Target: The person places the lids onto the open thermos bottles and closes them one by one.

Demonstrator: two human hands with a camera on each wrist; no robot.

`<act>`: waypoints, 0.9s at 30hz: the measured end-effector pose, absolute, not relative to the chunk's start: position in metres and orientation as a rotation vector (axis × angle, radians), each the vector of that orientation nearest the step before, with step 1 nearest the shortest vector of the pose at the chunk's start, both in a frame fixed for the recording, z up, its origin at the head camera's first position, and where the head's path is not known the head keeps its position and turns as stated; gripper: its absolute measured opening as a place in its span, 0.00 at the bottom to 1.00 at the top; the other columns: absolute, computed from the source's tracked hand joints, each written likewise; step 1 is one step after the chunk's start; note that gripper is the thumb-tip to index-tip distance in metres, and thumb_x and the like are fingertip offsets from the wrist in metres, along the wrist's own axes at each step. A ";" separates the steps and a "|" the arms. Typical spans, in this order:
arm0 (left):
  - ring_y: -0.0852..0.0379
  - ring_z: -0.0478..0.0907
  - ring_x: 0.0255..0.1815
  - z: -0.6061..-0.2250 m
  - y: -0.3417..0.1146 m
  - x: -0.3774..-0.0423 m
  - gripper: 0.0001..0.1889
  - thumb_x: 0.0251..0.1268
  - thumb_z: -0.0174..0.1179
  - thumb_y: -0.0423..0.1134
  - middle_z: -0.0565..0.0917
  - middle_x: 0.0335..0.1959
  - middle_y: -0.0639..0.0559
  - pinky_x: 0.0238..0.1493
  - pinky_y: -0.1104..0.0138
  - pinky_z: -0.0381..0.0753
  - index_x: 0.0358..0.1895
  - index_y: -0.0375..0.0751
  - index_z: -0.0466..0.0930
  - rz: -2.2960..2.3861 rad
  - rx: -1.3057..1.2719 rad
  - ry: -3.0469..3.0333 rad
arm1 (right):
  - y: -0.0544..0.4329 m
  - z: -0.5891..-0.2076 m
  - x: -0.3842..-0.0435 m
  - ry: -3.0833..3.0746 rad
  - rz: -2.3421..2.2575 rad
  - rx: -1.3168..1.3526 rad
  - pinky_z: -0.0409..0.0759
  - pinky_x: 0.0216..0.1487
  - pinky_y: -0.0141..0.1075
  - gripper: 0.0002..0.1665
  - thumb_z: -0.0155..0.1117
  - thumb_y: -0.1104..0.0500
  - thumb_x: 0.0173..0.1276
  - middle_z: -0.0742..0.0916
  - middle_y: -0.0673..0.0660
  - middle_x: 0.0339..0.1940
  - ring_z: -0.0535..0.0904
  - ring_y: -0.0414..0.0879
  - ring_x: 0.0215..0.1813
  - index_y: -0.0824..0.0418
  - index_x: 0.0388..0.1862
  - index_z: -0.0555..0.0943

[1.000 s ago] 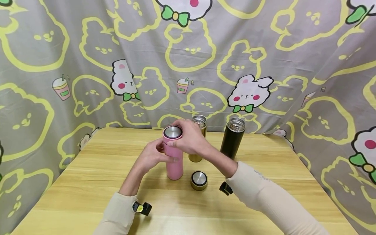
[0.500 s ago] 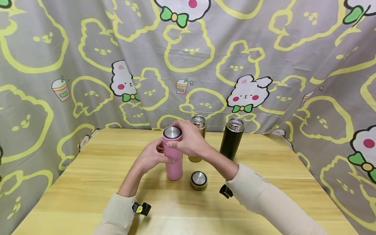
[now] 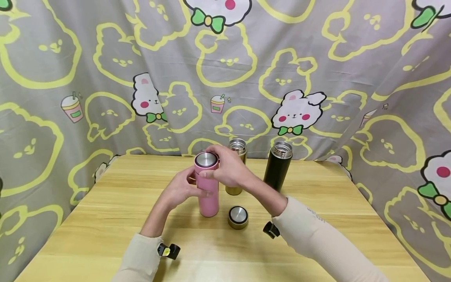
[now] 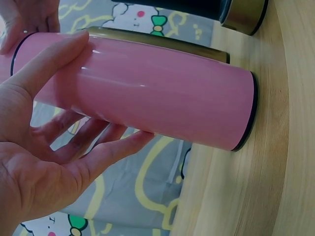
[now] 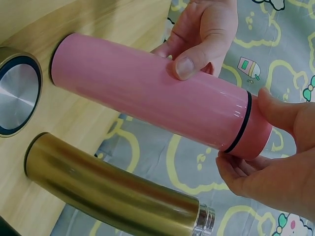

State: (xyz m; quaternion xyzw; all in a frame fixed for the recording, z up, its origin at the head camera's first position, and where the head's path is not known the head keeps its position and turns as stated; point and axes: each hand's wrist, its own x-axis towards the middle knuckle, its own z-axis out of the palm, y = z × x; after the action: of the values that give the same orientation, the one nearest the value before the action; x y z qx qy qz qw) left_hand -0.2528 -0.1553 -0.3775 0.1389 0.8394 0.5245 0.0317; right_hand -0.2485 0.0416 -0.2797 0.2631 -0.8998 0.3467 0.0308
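A pink thermos (image 3: 208, 199) stands upright on the wooden table, its pink lid (image 3: 206, 159) with a silver disc on top in place. My left hand (image 3: 179, 188) grips the thermos body, thumb across the near side and fingers behind it. Around the lid curl the thumb and fingers of my right hand (image 3: 227, 166). In the right wrist view a dark ring (image 5: 239, 120) shows between lid and body. Just right of the thermos, a gold lid (image 3: 238, 217) lies on the table, silver disc up.
Behind my right hand stands a gold thermos (image 3: 234, 190) with a bare steel mouth. A black thermos (image 3: 278, 168), also lidless, is to its right, partly hidden by my forearm. A patterned grey curtain (image 3: 229, 58) hangs behind the table (image 3: 116, 203).
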 end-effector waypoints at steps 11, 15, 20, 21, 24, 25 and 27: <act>0.48 0.79 0.51 -0.378 -0.154 -0.253 0.39 0.42 0.82 0.47 0.83 0.51 0.49 0.48 0.59 0.80 0.63 0.54 0.76 1.607 0.431 2.580 | 0.044 -0.283 -0.249 -2.767 1.101 0.812 0.80 0.58 0.41 0.37 0.80 0.55 0.57 0.85 0.55 0.56 0.82 0.48 0.56 0.60 0.64 0.76; 0.48 0.79 0.50 -0.378 -0.152 -0.253 0.38 0.41 0.82 0.45 0.83 0.50 0.48 0.47 0.59 0.80 0.61 0.53 0.77 1.630 0.425 2.576 | 0.045 -0.283 -0.247 -2.792 1.167 0.775 0.80 0.59 0.42 0.42 0.80 0.54 0.58 0.84 0.55 0.58 0.82 0.49 0.58 0.59 0.69 0.73; 0.48 0.80 0.48 -0.376 -0.154 -0.252 0.36 0.42 0.83 0.43 0.83 0.48 0.47 0.47 0.59 0.80 0.60 0.51 0.78 1.674 0.397 2.574 | 0.047 -0.279 -0.242 -2.847 1.194 0.697 0.75 0.67 0.48 0.55 0.80 0.50 0.57 0.82 0.57 0.65 0.78 0.52 0.67 0.56 0.79 0.62; 0.48 0.80 0.48 -0.375 -0.155 -0.252 0.36 0.42 0.83 0.43 0.83 0.49 0.46 0.47 0.59 0.80 0.60 0.51 0.78 1.680 0.384 2.580 | 0.048 -0.278 -0.242 -2.851 1.194 0.683 0.74 0.68 0.49 0.56 0.80 0.49 0.57 0.82 0.56 0.65 0.77 0.52 0.67 0.54 0.80 0.61; 0.47 0.80 0.49 -0.372 -0.160 -0.252 0.36 0.44 0.82 0.44 0.83 0.50 0.45 0.47 0.59 0.80 0.61 0.51 0.78 1.699 0.339 2.610 | 0.051 -0.275 -0.240 -2.856 1.202 0.648 0.74 0.68 0.50 0.56 0.80 0.48 0.57 0.81 0.56 0.67 0.76 0.52 0.68 0.52 0.80 0.61; 0.46 0.80 0.49 -0.371 -0.162 -0.252 0.36 0.44 0.82 0.44 0.83 0.51 0.45 0.47 0.59 0.80 0.62 0.51 0.78 1.702 0.324 2.624 | 0.052 -0.275 -0.240 -2.857 1.205 0.636 0.74 0.67 0.51 0.56 0.80 0.48 0.57 0.81 0.57 0.67 0.76 0.53 0.68 0.51 0.80 0.61; 0.45 0.80 0.50 -0.369 -0.167 -0.253 0.36 0.45 0.82 0.45 0.82 0.51 0.43 0.47 0.59 0.80 0.62 0.51 0.78 1.710 0.296 2.653 | 0.055 -0.277 -0.240 -2.858 1.220 0.616 0.75 0.67 0.51 0.54 0.79 0.47 0.58 0.80 0.57 0.68 0.75 0.53 0.69 0.50 0.80 0.62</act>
State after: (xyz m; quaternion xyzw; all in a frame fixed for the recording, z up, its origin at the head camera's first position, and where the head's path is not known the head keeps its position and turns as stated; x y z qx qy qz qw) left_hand -0.2529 -0.1666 -0.3686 0.0932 0.8368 0.5393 -0.0145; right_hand -0.2398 0.0550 -0.2766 0.1945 -0.9021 0.3849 -0.0133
